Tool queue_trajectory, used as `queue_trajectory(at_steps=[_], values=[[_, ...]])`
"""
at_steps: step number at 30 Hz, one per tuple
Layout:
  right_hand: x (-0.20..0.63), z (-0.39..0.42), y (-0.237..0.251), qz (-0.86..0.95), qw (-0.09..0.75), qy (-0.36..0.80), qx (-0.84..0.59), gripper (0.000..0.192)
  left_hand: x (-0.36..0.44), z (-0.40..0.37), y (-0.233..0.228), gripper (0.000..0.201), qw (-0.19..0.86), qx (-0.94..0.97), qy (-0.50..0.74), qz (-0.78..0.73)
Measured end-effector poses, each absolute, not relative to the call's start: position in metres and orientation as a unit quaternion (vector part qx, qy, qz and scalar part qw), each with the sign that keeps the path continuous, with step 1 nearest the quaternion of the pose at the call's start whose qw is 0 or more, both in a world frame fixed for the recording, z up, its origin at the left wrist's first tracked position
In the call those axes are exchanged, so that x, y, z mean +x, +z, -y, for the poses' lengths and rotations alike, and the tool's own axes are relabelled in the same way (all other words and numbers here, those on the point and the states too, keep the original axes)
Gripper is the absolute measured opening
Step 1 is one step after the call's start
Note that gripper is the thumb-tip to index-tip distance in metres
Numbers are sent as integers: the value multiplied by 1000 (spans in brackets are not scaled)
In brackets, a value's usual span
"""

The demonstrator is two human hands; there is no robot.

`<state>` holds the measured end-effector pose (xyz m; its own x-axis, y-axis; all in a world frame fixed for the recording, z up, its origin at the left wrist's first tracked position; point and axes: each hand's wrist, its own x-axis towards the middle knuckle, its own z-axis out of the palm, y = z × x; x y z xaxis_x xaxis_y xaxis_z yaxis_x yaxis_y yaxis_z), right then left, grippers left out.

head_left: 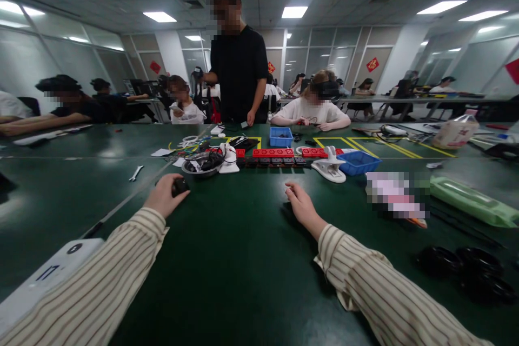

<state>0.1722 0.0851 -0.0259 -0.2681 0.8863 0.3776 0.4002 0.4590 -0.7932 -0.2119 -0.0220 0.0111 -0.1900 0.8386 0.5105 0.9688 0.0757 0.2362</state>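
Note:
My left hand (165,197) is closed around a small black rounded object (179,187) at the left of the green table; its exact kind is unclear. On the right, my right hand (302,203) hovers over or rests on the tabletop, with fingers curled together at the tips. Something small and pale may be between them, but it is too small to name. Beyond my left hand stands a round tray (203,172) heaped with dark cables. A white clip-shaped stand (330,166) lies past my right hand. Further left is a small wrench (137,173).
Red power strips (272,153) and blue bins (359,162) line the middle of the table (227,259). Black rings (472,270) and a green package (472,201) lie at right. A white box (51,275) sits under my left forearm. Across the table, a person (239,70) stands.

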Motion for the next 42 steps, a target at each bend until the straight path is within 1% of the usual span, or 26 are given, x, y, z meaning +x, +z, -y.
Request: queue_trajectory(at_steps=[2,4,9,12,15,18,20,24,26,27,29,30,31,32,33,35,36,38,40,42], values=[[172,-85,-26,743,426,279,-435,37,-221,24,15,52,127,-555,-327,754],[172,-84,-27,744,431,264,-437,35,-225,23,15,55,140,-524,-346,766],[172,-83,-26,755,435,230,-434,33,-226,14,15,41,146,-517,-369,759],[172,-84,-26,766,424,217,-432,33,-225,10,14,44,141,-497,-382,766],[172,-84,-26,768,421,211,-434,33,-224,8,13,43,135,-517,-319,783],[172,-83,-26,767,421,212,-435,33,-224,8,11,41,174,-553,-225,783],[172,-84,-26,769,420,214,-433,32,-224,7,9,41,194,-560,-188,783],[173,-86,-27,770,424,213,-427,31,-226,5,12,39,192,-547,-122,806],[174,-85,-27,766,429,207,-432,29,-225,7,16,46,211,-553,-100,800],[174,-83,-28,763,430,205,-437,27,-221,9,18,55,237,-556,-99,791],[174,-78,-26,759,432,197,-445,24,-204,10,19,79,304,-537,-163,770],[174,-75,-24,757,435,191,-447,23,-189,11,17,86,314,-539,-205,755],[175,-72,-19,759,439,184,-445,20,-170,12,14,88,298,-565,-230,734],[176,-69,-11,760,447,172,-439,19,-147,15,9,90,266,-620,-228,702],[178,-66,-1,771,450,157,-423,17,-121,19,3,87,218,-695,-203,654],[191,-57,30,796,457,110,-382,20,-66,32,-11,70,92,-841,-109,522],[203,-52,49,800,463,83,-373,23,-42,38,-17,68,36,-888,-59,454],[239,-41,87,783,468,43,-407,26,-6,46,-25,71,-5,-906,-35,422],[288,-29,114,758,440,41,-480,25,12,48,-26,74,-27,-911,-25,410],[339,-16,124,764,353,21,-540,28,17,47,-23,75,-36,-911,-27,410]])
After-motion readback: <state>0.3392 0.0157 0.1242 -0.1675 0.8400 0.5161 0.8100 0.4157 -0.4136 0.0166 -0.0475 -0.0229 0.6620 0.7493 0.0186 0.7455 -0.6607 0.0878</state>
